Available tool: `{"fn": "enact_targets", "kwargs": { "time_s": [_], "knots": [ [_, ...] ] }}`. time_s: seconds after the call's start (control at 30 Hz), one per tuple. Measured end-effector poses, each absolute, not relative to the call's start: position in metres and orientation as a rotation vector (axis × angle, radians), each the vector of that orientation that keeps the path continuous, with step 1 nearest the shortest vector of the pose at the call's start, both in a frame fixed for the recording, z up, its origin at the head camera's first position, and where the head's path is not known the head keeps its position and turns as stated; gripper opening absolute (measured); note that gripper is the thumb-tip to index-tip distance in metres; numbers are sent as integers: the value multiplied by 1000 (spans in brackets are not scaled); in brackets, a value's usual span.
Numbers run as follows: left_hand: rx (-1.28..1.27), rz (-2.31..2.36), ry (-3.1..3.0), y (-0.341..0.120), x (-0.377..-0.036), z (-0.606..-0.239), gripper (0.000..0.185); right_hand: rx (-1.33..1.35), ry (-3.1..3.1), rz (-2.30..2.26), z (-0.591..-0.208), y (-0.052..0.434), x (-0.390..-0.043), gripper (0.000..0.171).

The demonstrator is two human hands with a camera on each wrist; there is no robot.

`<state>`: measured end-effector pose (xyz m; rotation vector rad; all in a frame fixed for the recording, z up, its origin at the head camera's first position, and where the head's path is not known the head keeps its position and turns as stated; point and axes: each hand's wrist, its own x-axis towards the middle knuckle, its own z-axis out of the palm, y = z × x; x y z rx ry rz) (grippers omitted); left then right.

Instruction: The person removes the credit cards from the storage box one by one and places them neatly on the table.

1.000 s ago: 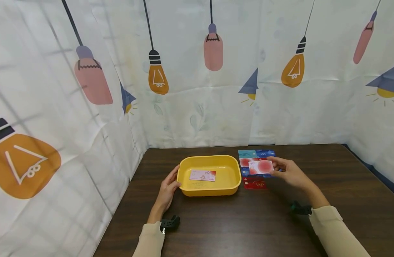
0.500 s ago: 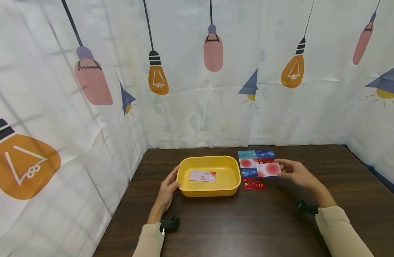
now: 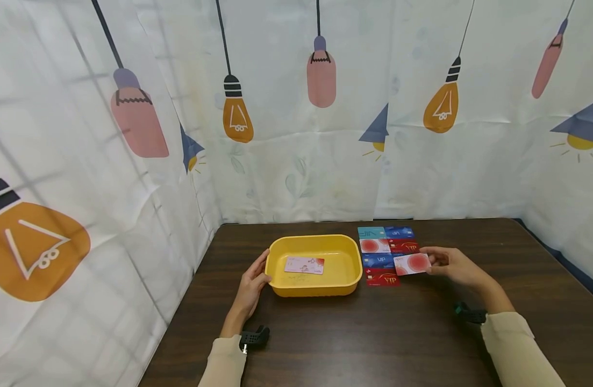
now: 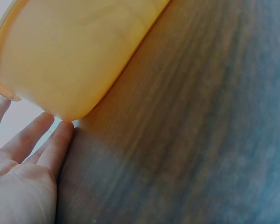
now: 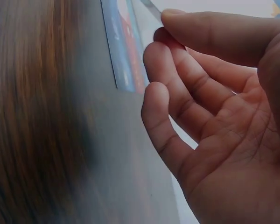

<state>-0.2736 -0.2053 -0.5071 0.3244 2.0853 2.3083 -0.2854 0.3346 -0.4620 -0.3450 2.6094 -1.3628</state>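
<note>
My right hand pinches a white card with a red-pink round print between thumb and fingers, at the right side of a block of cards. In the right wrist view, the card's edge shows at the thumb tip, and the other fingers are bent behind it. My left hand touches the left end of a yellow plastic tray with fairly straight fingers. In the left wrist view, its fingertips meet the tray's lower corner. A pale pink patterned card lies inside the tray.
Right of the tray lie several cards in two columns: teal, blue, white-red, red VIP, blue VIP and another red VIP. A patterned curtain stands behind the dark wooden table.
My right hand has moved right and toward me with the white-red card, uncovering the red VIP card and the blue VIP card. The left hand and tray have stayed in place.
</note>
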Motion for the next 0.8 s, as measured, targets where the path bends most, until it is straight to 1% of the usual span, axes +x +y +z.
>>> {"fn": "enact_targets", "kwargs": {
  "time_s": [0.37,0.8],
  "knots": [
    [327,2305,2083,-206,-274,-508,70,-425,2503,-1324,-471,352,-288,58],
    [317,2294,2098,-206,-273,-507,69,-467,2424,-1320,-472,359,-284,58]
  ]
}}
